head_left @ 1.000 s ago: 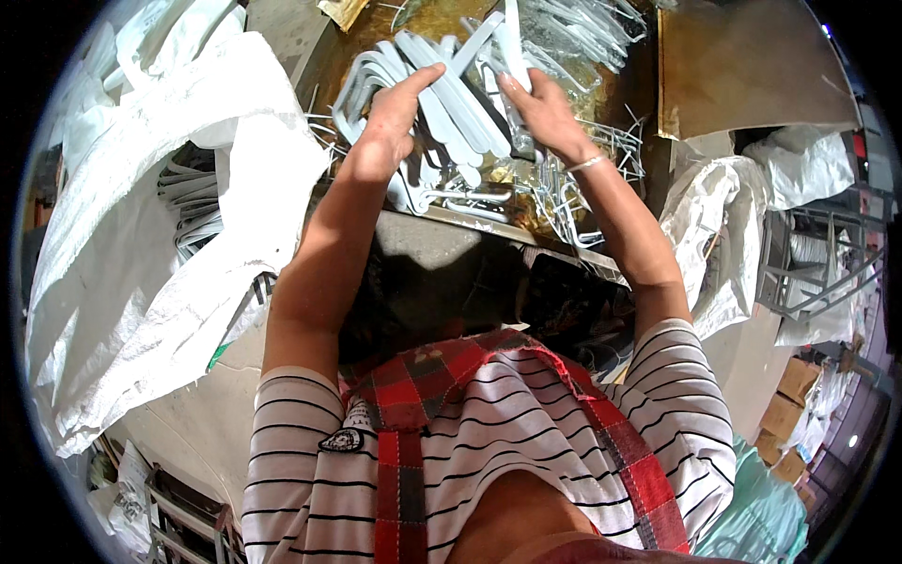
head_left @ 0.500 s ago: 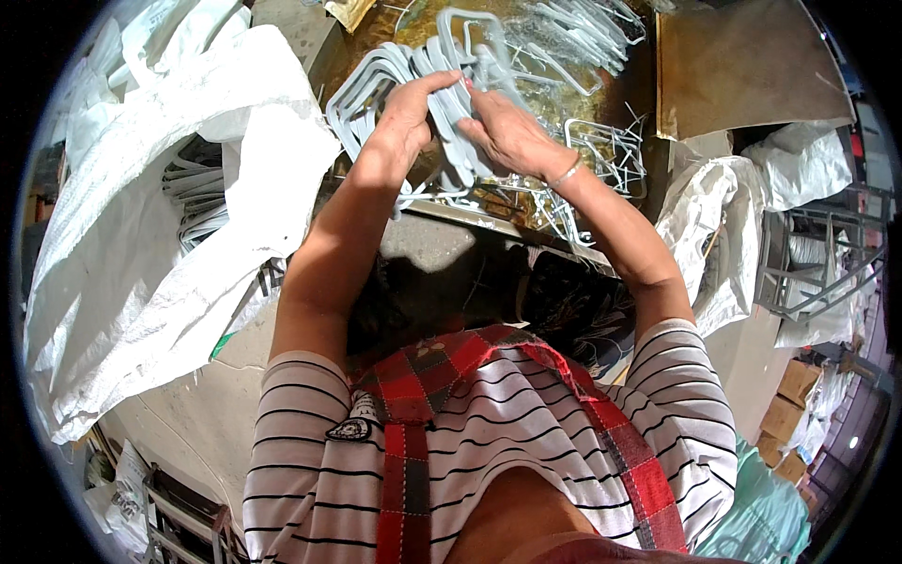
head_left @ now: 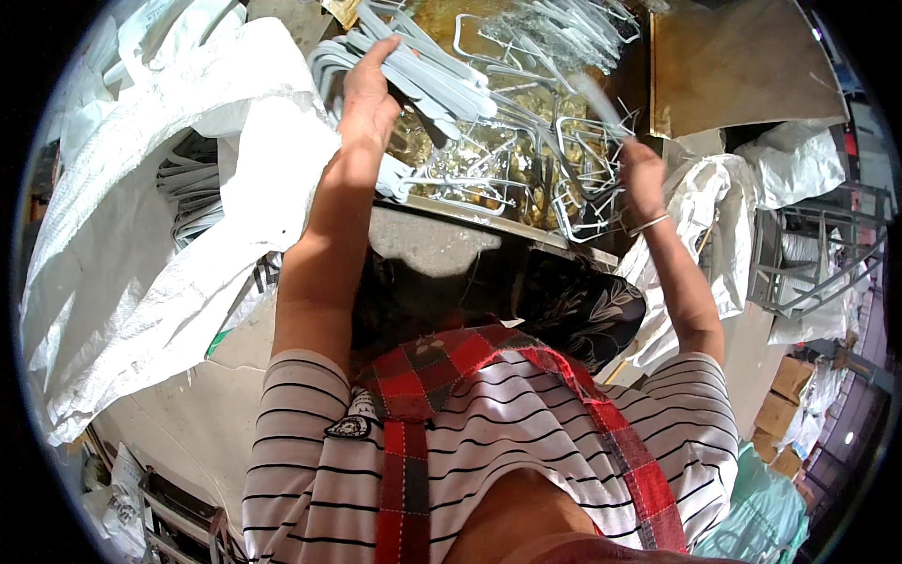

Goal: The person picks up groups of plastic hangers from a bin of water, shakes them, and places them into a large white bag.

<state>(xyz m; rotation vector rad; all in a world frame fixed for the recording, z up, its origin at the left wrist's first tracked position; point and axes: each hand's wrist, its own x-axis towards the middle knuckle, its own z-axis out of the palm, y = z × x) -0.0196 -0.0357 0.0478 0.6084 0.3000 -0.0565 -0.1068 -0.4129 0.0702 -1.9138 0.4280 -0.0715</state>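
Observation:
My left hand (head_left: 368, 96) grips a thick bundle of white plastic hangers (head_left: 413, 70), held up over the left end of a brown work table (head_left: 470, 160). My right hand (head_left: 641, 174) is at the table's right side, closed on a single white hanger piece (head_left: 597, 99) that shows blurred. Loose metal wire hooks and clips (head_left: 526, 179) lie scattered on the table between my hands. More white hangers (head_left: 564, 28) are piled at the far side.
A large white woven sack (head_left: 150, 216) with hangers inside stands at my left. Another white sack (head_left: 705, 207) is at my right, beside a metal rack (head_left: 817, 263). Cardboard boxes (head_left: 785, 404) sit lower right. A brown board (head_left: 733, 66) leans at the back right.
My hands were together on the hanger bundle; now they have parted. The left hand has shifted left with the bundle, and the right has swung out right with one piece.

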